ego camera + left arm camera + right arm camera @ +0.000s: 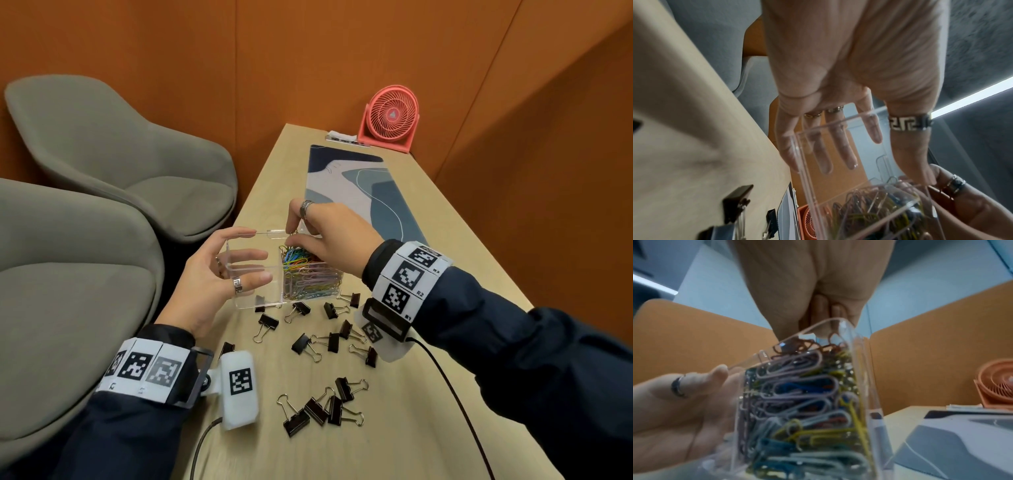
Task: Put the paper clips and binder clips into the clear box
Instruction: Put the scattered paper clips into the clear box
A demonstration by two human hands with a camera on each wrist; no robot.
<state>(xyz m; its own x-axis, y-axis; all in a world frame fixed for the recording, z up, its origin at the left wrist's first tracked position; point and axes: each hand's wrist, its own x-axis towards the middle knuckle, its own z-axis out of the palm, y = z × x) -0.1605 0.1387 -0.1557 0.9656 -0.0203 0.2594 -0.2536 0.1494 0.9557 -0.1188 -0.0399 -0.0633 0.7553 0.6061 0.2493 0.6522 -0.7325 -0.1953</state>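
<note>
The clear box (255, 270) is standing on the near left part of the table (445, 260), just beyond the scatter of binder clips, and a partition is dividing it into two compartments: the right one is holding a dense heap of coloured paper clips (306, 274) (pink, yellow, blue and pale ones showing through the wall in the right wrist view), while the left one is showing nothing inside, only the fingers behind its wall. The left hand (219, 274) is bracing the box from its left side, fingers extended along the far wall and thumb lying over the near top edge, probably so the light plastic is not sliding or tipping while the other hand is working. The right hand (329, 236) is hovering over the filled compartment with its fingertips bunched together and dipping toward the heap; it seems to be pinching a few paper clips to lower or press them in, though the grip itself is partly hidden. The binder clips (325, 346), black with silver wire handles, are lying loose on the table in two loose groups in front of the box, none of them in it yet, so the empty-looking compartment is likely waiting for them. Beyond the box a patterned desk mat (346, 178) is lying along the table, a coral fan (390, 118) is standing at its far end, and grey chairs (113, 150) are sitting to the left.
</note>
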